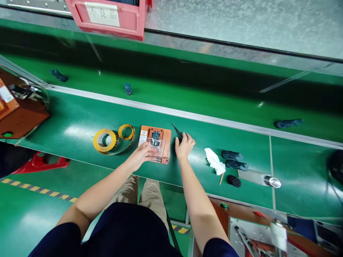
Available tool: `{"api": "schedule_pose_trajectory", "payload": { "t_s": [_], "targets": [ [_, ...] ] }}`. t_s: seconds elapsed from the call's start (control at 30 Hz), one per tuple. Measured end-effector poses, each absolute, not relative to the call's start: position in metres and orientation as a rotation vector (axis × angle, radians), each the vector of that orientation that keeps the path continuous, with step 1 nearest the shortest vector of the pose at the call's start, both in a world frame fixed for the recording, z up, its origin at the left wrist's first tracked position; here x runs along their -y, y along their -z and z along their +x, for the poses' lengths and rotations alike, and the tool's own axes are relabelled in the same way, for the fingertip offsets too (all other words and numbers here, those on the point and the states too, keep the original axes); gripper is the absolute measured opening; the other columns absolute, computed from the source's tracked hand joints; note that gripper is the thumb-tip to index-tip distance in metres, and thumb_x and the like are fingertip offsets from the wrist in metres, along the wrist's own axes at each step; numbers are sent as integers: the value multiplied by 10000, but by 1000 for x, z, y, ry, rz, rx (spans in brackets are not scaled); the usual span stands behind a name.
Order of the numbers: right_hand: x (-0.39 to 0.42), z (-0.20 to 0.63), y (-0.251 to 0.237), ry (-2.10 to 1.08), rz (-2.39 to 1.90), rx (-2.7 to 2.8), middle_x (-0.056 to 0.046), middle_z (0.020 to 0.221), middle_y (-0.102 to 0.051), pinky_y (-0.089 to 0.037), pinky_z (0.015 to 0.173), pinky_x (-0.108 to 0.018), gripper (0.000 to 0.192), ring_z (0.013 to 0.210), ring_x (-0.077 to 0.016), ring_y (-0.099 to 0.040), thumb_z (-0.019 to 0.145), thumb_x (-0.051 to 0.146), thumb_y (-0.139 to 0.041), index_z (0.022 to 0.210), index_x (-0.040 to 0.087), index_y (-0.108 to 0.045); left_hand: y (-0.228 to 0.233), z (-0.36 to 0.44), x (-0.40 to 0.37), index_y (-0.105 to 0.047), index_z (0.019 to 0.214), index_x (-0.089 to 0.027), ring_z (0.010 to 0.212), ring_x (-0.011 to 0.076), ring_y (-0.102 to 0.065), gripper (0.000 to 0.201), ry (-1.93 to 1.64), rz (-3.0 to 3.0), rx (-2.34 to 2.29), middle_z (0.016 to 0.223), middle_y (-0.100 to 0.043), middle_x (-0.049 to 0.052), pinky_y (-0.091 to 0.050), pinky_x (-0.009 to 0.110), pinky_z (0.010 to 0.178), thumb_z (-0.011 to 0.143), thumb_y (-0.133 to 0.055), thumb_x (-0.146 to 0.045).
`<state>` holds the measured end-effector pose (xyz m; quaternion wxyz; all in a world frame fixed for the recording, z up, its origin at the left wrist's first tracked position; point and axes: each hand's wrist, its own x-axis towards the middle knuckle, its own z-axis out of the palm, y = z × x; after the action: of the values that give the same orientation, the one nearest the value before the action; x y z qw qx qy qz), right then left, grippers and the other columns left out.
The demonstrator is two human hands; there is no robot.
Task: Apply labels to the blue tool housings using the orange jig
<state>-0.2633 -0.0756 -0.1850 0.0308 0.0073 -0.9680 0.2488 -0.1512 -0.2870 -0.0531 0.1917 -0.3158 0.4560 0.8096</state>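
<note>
On the green bench (pixel 80 125) an orange block (pixel 156 143) lies flat in front of the person, with a small dark part (pixel 155 135) seated near its far middle and a clear plate (pixel 157 148) over its near half. The left hand (pixel 139 156) rests against the block's near left edge, fingers curled onto the clear plate and pressing or gripping it (which of the two cannot be told from this angle). The right hand (pixel 183 146) is just beside the block's right edge, fingers bent down on thin black tweezers (pixel 177 131), whose points stick out past the fingertips toward the far rail; the hand seems to be taking hold of them, though the grip itself is hidden. To the left of the block lie two rolls of yellow tape (pixel 105 140), touching each other. To the right, well apart from the hands, a crumpled white cloth (pixel 214 161) lies next to three dark cylindrical parts (pixel 235 165) and a metal cylinder (pixel 272 181). A pink bin (pixel 112 18) with a white label stands at the far side.
</note>
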Motion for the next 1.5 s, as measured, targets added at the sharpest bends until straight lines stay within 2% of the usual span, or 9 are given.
{"api": "schedule_pose_trajectory", "payload": {
  "t_s": [0.17, 0.33, 0.43, 0.53, 0.63, 0.77, 0.93, 1.27, 1.5],
  "targets": [
    [69, -258, 209, -757, -103, 2954, -215, 1182, -561, -376, 920, -528, 411, 1090, -349, -449, 961, 376, -430, 1213, 121, -630, 69, -136, 319, -588, 1283, -194, 991, 254, -697, 549, -1999, -812, -1886, 1123, -718, 131, -543, 446, 935, 828, -752, -453],
    [72, -252, 215, -789, -147, 2898, -201, 1137, -556, -356, 917, -494, 403, 1055, -334, -445, 978, 400, -395, 1158, 125, -629, 90, -56, 421, -543, 1357, -136, 1326, 387, -518, 698, -759, -639, -3140, 1362, -615, 226, -338, 585, 1138, 819, -728, -539],
    [69, -254, 218, -801, -153, 2872, -191, 1139, -557, -356, 934, -491, 392, 1066, -329, -450, 969, 409, -424, 1158, 132, -626, 100, -37, 472, -461, 1435, -125, 1182, 345, -642, 593, -296, -398, -3182, 1268, -696, 201, -214, 626, 1180, 949, -585, -441],
    [66, -256, 221, -785, -140, 2834, -186, 1124, -578, -370, 929, -488, 399, 1061, -328, -471, 963, 416, -431, 1151, 130, -638, 105, -47, 487, -531, 1371, -131, 913, 271, -729, 483, -190, -205, -3189, 999, -791, 124, -322, 502, 1142, 973, -562, -403],
    [65, -256, 224, -764, -165, 2787, -186, 1115, -594, -382, 921, -489, 413, 1061, -335, -490, 931, 442, -480, 1133, 123, -646, 108, -72, 472, -608, 1294, -149, 938, 292, -718, 483, -93, -191, -3274, 1025, -783, 135, -375, 466, 1049, 923, -636, -458],
    [62, -255, 224, -749, -219, 2756, -167, 1089, -595, -378, 919, -497, 410, 1063, -344, -496, 875, 457, -539, 1114, 142, -649, 116, -119, 443, -646, 1274, -226, 1126, 299, -664, 345, -142, -109, -3341, 1202, -743, 121, -326, 464, 1034, 957, -599, -353],
    [59, -254, 225, -765, -255, 2725, -143, 1010, -606, -370, 899, -489, 367, 1009, -337, -506, 871, 465, -526, 1033, 162, -658, 129, -180, 427, -627, 1284, -220, 1087, 261, -673, 348, -270, -227, -3327, 1089, -772, 106, -217, 510, 1099, 991, -442, -188],
    [51, -255, 230, -738, -179, 2701, -152, 955, -637, -382, 847, -466, 425, 923, -315, -516, 951, 525, -439, 982, 160, -652, 127, -275, 413, -705, 1154, -137, 921, 313, -708, 336, -400, -456, -3079, 1004, -764, 160, -466, 410, 833, 958, -549, -362],
    [54, -249, 208, -1381, -305, 2515, -106, 967, -648, -453, 880, -464, 418, 897, -256, -574, 893, 533, -583, 1082, 167, -658, 103, -234, 418, -700, 1143, -212, 755, 187, -720, 315, -1426, -717, -2823, 754, -727, 5, -552, 293, 715, 838, -683, -290]
  ]
}}
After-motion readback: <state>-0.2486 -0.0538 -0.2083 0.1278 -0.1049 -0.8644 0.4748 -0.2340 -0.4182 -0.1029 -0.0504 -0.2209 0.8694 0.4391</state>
